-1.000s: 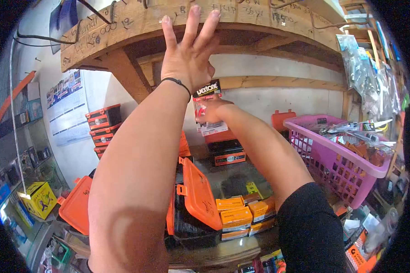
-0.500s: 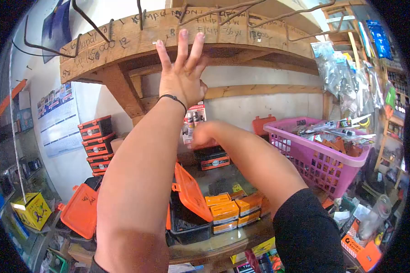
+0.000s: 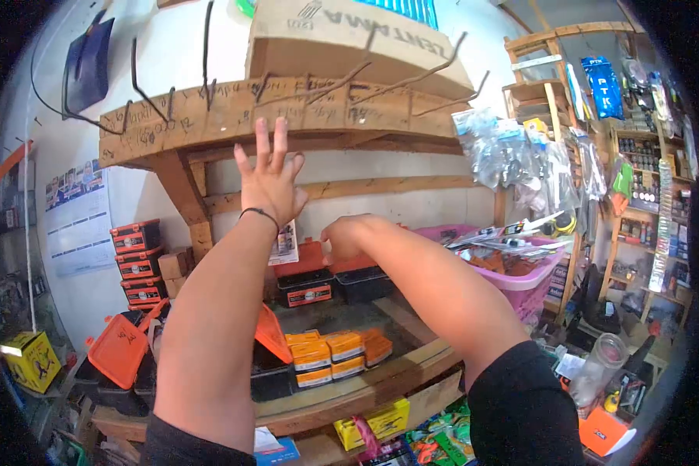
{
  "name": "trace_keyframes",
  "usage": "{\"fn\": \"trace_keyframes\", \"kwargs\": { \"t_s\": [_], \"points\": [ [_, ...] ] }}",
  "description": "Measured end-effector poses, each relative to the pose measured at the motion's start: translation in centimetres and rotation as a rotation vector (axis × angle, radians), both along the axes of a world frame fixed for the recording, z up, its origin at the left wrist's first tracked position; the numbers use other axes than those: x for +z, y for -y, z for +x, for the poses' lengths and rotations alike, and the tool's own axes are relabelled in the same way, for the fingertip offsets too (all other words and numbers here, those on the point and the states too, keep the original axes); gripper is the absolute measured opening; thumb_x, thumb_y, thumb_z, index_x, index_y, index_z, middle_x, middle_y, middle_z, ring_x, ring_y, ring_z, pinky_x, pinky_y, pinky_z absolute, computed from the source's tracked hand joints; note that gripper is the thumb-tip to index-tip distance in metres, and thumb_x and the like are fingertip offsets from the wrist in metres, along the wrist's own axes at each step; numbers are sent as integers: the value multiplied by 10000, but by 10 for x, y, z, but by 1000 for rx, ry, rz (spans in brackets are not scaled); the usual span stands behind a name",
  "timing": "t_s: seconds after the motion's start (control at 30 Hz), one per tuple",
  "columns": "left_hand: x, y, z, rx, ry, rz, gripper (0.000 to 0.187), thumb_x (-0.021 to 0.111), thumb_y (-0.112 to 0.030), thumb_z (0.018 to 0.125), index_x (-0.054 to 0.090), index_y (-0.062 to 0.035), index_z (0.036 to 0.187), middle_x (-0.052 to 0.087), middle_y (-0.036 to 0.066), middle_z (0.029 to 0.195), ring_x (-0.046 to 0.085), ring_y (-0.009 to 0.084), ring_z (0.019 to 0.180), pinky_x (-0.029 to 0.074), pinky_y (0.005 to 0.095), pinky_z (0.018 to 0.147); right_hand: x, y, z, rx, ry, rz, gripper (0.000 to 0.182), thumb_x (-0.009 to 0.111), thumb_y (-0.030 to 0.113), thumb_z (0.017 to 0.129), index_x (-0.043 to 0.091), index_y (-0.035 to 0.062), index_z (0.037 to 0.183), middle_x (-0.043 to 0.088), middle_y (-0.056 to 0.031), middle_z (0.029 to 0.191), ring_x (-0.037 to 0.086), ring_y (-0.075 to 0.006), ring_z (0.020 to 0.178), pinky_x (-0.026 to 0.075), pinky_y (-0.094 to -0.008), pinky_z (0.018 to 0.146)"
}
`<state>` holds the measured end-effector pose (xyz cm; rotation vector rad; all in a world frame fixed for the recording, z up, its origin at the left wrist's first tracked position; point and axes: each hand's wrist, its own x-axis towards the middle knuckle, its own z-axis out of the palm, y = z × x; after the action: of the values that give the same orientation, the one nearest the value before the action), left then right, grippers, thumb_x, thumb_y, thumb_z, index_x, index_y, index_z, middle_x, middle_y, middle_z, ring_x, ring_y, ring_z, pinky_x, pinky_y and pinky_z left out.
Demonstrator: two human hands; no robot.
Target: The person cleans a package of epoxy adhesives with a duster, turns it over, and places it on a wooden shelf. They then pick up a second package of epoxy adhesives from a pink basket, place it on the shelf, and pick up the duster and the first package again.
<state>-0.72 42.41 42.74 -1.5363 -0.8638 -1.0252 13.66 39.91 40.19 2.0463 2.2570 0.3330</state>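
Observation:
My left hand [image 3: 269, 177] is raised before the wooden beam, back of the hand towards me. Three fingers stretch upward and apart; the index finger looks bent, with the thumb out to the right. Just below its wrist shows a carded product pack [image 3: 285, 245] with small tubes printed or mounted on it, partly covered by my forearm. My right hand [image 3: 346, 234] reaches in from the right, bent at the wrist, near a raised orange lid [image 3: 301, 258]. Its fingers are mostly hidden behind the hand, so I cannot tell what they hold.
Metal hooks jut from the wooden beam [image 3: 186, 120]. Orange-lidded boxes [image 3: 137, 266] stack at left. Small orange-yellow cartons [image 3: 328, 359] sit on the glass-topped table. A pink basket [image 3: 520, 289] of packaged goods stands at right, beneath hanging plastic bags [image 3: 512, 151]. A cardboard carton [image 3: 357, 39] rests above.
The view has tilted up and turned right, showing more of the carton and right-hand shelves. My right hand has moved rightward, away from the card pack. My left hand stays raised.

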Motion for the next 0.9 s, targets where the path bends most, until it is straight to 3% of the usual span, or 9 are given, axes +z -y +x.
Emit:
{"fn": "trace_keyframes", "kwargs": {
  "t_s": [0.07, 0.13, 0.27, 0.4, 0.53, 0.67, 0.7, 0.83, 0.9],
  "points": [
    [2, 13, 2, 26, 8, -52, 524, 604, -438, 641, 538, -220, 1113, -6, 159, 1429, -55, 379, 1303, 230, 581, 915, 0, 28, 6, -31, 39, 103, 592, 625, 435, 719, 476, 148, 1215, 540, -109, 1149, 511, -272, 1060, 417, -363, 874],
    [3, 28, -1, 27, -19, -195, 518, 599, -429, 647, 541, -219, 1117, -14, 166, 1429, -49, 387, 1302, 273, 576, 887, 1, 60, 12, 11, 35, 230, 367, 599, 349, 749, 618, 78, 996, 596, -124, 1034, 574, -265, 946, 466, -362, 782],
    [1, 62, 3, 157, -20, -295, 474, 581, -394, 688, 543, -209, 1124, -2, 130, 1432, -43, 367, 1310, 279, 569, 910, 2, 110, 29, 56, 24, 247, 355, 590, 320, 750, 617, 67, 998, 595, -116, 1041, 572, -260, 959, 464, -365, 788],
    [-13, 89, 12, 45, 18, -282, 454, 583, -359, 677, 556, -182, 1094, 138, 122, 1378, 78, 380, 1279, 269, 569, 913, -4, 135, 44, 87, 57, 208, 405, 611, 365, 738, 613, 70, 1015, 592, -105, 1057, 568, -258, 968, 466, -367, 787],
    [-27, 116, 8, 105, -204, -174, 445, 604, -393, 671, 560, -178, 1058, 243, 118, 1320, 146, 360, 1254, 257, 507, 912, -8, 152, 49, 153, 67, 152, 446, 621, 405, 730, 608, 74, 1028, 592, -99, 1059, 568, -255, 968, 468, -365, 787],
    [-40, 137, 6, 94, -234, -209, 494, 608, -364, 669, 512, -187, 1120, 261, 117, 1307, 183, 353, 1234, 270, 506, 907, -22, 157, 49, 232, 21, 118, 448, 620, 402, 732, 605, 70, 1033, 595, -97, 1054, 573, -253, 957, 468, -367, 788],
    [-40, 151, 8, 119, -254, -207, 554, 616, -325, 665, 452, -198, 1178, 309, 113, 1247, 295, 324, 1145, 329, 457, 862, -26, 164, 48, 225, 4, 93, 441, 614, 385, 741, 579, 99, 1076, 589, -101, 1061, 561, -270, 971, 451, -374, 810],
    [-47, 178, 19, 88, -213, -164, 588, 603, -199, 643, 410, -187, 1198, 400, 94, 1117, 419, 247, 986, 399, 357, 756, -43, 191, 57, 237, 34, 69, 450, 603, 371, 753, 548, 131, 1128, 582, -106, 1069, 554, -288, 974, 437, -378, 831],
    [-49, 186, 24, 60, -227, -238, 551, 599, -197, 649, 423, -171, 1170, 410, 96, 1103, 432, 246, 981, 418, 362, 740, -47, 211, 62, 196, 43, 48, 454, 601, 375, 753, 546, 130, 1131, 581, -109, 1069, 554, -285, 976, 438, -378, 830]
  ]
}}
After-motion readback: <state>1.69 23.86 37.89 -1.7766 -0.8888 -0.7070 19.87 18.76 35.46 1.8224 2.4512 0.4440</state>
